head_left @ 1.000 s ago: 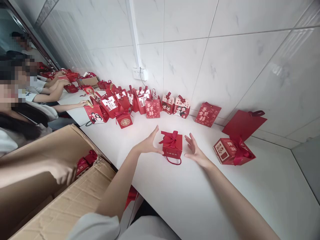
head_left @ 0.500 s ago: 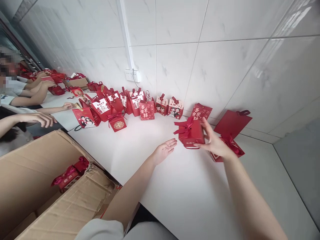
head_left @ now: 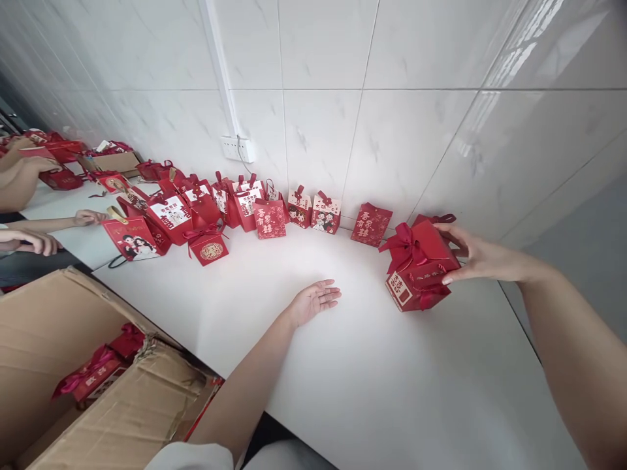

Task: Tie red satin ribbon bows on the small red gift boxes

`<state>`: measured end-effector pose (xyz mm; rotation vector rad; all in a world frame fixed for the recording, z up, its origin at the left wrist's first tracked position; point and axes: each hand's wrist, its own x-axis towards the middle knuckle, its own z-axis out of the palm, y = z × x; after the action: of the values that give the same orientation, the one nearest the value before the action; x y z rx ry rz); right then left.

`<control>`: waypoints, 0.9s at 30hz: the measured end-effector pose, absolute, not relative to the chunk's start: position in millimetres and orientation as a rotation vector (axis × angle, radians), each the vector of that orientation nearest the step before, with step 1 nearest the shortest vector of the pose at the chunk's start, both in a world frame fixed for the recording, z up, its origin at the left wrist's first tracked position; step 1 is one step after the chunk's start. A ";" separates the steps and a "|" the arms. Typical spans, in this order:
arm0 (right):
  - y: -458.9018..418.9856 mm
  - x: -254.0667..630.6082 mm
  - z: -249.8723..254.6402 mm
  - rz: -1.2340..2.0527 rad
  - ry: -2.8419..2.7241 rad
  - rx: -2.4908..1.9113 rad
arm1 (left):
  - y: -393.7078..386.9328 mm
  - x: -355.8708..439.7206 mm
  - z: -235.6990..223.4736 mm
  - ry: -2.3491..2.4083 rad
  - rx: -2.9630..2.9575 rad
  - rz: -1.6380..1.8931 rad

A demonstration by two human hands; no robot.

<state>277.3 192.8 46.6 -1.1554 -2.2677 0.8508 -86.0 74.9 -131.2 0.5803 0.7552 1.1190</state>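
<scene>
My right hand grips a red gift box with a ribbon bow by its right side. That box overlaps a second red gift box, marked with a white-framed character, on the white table; whether the two touch I cannot tell. Behind them part of a red bag with a dark ribbon handle shows. My left hand is empty, fingers stretched out and palm turned up, just over the table. A red patterned gift box with pale lettering stands by the wall, left of the held box.
Several red and white gift boxes stand along the tiled wall. A small box with a gold emblem sits before them. A large open cardboard carton at lower left holds red boxes. Other people's hands are at far left.
My right hand has carried the bowed gift box rightward, over the second box. My left hand stays open, nearly in place. The view has turned somewhat to the right.
</scene>
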 end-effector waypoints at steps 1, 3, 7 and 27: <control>190.7 277.0 45.5 0.922 -2.319 -1.179 | 74.6 -85.8 -131.5 0.755 0.583 1.119; 185.9 275.5 44.0 1.066 -2.402 -1.212 | 74.4 -85.8 -132.3 0.756 0.578 1.126; 176.4 270.7 42.9 1.184 -2.399 -1.198 | 74.9 -86.5 -133.4 0.759 0.575 1.130; 131.4 172.2 -61.8 1.554 -2.151 -0.687 | 29.2 -83.3 -19.0 1.473 1.935 0.723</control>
<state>172.2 131.4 -61.8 -0.6868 -2.1510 1.5541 -83.3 29.2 -19.0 1.9346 1.4727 0.7232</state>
